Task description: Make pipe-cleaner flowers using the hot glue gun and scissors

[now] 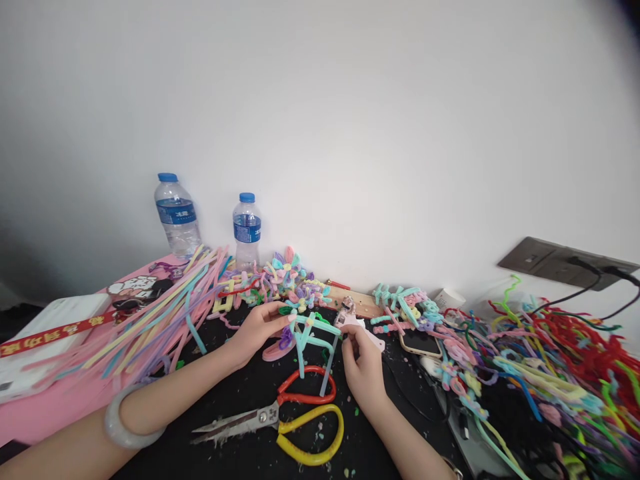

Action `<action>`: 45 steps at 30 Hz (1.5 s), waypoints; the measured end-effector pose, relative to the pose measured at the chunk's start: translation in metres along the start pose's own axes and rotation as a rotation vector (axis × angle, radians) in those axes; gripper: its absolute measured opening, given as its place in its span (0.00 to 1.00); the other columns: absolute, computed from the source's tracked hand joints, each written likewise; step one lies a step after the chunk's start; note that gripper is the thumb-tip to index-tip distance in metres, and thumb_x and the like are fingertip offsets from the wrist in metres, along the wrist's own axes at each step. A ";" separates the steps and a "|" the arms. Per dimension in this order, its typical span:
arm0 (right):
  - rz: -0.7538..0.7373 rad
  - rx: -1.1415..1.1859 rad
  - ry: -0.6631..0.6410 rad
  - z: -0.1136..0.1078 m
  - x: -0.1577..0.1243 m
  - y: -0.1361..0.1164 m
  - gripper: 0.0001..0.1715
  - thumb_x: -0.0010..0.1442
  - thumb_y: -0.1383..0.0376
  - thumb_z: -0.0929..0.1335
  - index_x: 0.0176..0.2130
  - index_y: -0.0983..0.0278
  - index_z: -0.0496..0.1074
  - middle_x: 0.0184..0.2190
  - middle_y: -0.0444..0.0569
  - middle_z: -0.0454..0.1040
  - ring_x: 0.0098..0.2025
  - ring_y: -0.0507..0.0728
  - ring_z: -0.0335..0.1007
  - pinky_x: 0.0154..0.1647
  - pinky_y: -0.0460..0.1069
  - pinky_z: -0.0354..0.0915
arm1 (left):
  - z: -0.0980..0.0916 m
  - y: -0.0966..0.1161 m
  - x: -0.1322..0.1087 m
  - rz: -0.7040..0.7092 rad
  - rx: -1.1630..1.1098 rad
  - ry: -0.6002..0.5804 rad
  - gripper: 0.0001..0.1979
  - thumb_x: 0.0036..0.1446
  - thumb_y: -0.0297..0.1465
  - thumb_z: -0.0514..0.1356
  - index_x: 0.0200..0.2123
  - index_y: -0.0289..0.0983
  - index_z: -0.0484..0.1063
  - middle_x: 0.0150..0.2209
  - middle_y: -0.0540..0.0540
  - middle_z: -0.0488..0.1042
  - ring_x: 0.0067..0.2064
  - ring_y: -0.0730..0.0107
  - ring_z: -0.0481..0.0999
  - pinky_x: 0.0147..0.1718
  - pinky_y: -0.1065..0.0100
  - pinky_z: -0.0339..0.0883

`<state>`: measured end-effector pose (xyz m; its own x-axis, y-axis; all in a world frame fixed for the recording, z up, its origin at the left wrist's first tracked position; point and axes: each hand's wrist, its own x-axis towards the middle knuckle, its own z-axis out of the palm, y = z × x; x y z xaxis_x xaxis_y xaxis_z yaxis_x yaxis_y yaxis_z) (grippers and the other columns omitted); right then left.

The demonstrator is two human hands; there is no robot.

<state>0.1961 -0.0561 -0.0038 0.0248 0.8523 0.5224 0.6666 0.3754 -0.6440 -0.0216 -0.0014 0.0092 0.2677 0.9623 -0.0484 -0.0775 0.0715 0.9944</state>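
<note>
Over the black table top, my left hand (pixel 261 330) pinches the left end of a mint-green pipe-cleaner shape (pixel 313 341) with a small yellow spot on it. My right hand (pixel 361 360) has its thumb and fingers closed at the shape's right end. A pale translucent strip (pixel 328 367) slants down beside the right fingers; whether they hold it too, I cannot tell. Below lie scissors (pixel 267 417) with one red and one yellow handle, fuzz clinging to their parted blades. A purple and pink pipe-cleaner piece (pixel 280 347) sits behind the left fingertips.
Pastel pipe cleaners (pixel 165 307) spread across the left side, beside a white box (pixel 50 343). Two bottles (pixel 176 217) with blue caps stand at the wall. Finished flowers (pixel 287 267) pile behind. Rightward are a phone (pixel 421 343), a heap of red pipe cleaners (pixel 575 340) and a socket strip (pixel 550 260).
</note>
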 end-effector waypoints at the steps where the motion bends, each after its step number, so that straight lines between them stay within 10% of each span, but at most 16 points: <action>1: 0.006 -0.002 0.001 0.000 0.000 0.001 0.10 0.61 0.67 0.58 0.37 0.65 0.66 0.24 0.45 0.67 0.24 0.54 0.63 0.27 0.47 0.59 | 0.000 0.000 0.000 -0.010 -0.029 -0.001 0.13 0.48 0.38 0.63 0.34 0.36 0.71 0.27 0.50 0.70 0.30 0.70 0.70 0.30 0.69 0.65; 24: 0.152 0.049 0.019 0.001 0.003 0.007 0.10 0.61 0.65 0.58 0.41 0.64 0.65 0.21 0.40 0.60 0.22 0.53 0.58 0.24 0.46 0.54 | 0.001 -0.003 0.000 -0.131 -0.290 -0.089 0.12 0.45 0.35 0.67 0.29 0.36 0.68 0.21 0.56 0.64 0.20 0.79 0.65 0.19 0.75 0.59; 31: 0.075 0.045 0.021 0.000 0.005 0.007 0.16 0.62 0.68 0.57 0.49 0.63 0.62 0.45 0.53 0.65 0.38 0.57 0.64 0.37 0.50 0.61 | 0.005 0.004 -0.005 -0.123 -0.270 -0.133 0.12 0.47 0.36 0.66 0.31 0.36 0.68 0.21 0.55 0.66 0.18 0.80 0.64 0.16 0.76 0.57; 45: 0.017 0.164 -0.176 -0.006 -0.002 -0.005 0.12 0.62 0.66 0.58 0.44 0.64 0.65 0.32 0.47 0.69 0.29 0.54 0.63 0.31 0.48 0.59 | 0.005 0.004 -0.006 -0.109 -0.235 -0.180 0.12 0.50 0.36 0.64 0.31 0.36 0.68 0.22 0.54 0.66 0.16 0.82 0.61 0.15 0.76 0.54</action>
<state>0.1970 -0.0618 0.0016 -0.1049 0.9039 0.4147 0.5367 0.4025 -0.7416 -0.0183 -0.0085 0.0138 0.4507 0.8853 -0.1149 -0.2532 0.2501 0.9345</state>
